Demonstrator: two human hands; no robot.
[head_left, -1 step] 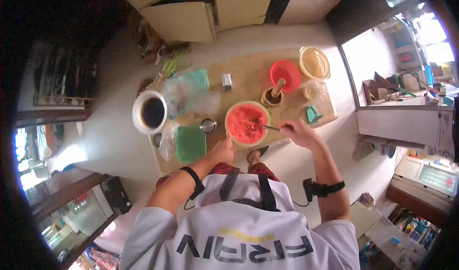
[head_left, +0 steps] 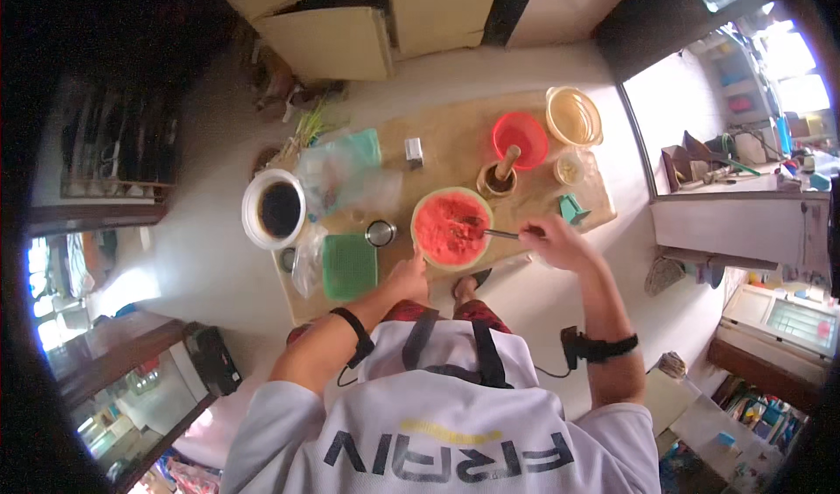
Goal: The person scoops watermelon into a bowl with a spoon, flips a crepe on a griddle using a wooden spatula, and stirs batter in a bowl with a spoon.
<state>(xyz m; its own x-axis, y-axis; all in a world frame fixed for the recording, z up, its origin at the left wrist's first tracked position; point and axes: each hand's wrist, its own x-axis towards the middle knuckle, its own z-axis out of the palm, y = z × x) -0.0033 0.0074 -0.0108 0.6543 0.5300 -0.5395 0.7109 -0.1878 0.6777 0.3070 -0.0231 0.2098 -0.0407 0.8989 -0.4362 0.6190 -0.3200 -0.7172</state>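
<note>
Red-filled bowl (head_left: 451,228) between hands: left hand (head_left: 408,275) at rim, right hand (head_left: 553,242) holding spoon (head_left: 500,233)

No visible change: right hand (head_left: 553,242), spoon (head_left: 490,231), red-filled bowl (head_left: 451,228), left hand (head_left: 408,275) all as earlier.

Low wooden table (head_left: 455,148), crowded. Bare strip along far edge, between metal shaker (head_left: 414,151) and red bowl (head_left: 520,138). Left half blocked: white bowl of dark liquid (head_left: 274,209), plastic bags (head_left: 346,179), green lid (head_left: 349,266), small strainer (head_left: 381,232). Right of green bowl of red paste (head_left: 451,228): mortar with pestle (head_left: 499,177), small cup (head_left: 569,168), teal piece (head_left: 573,208), narrow gaps between. Floor open around table.
</note>
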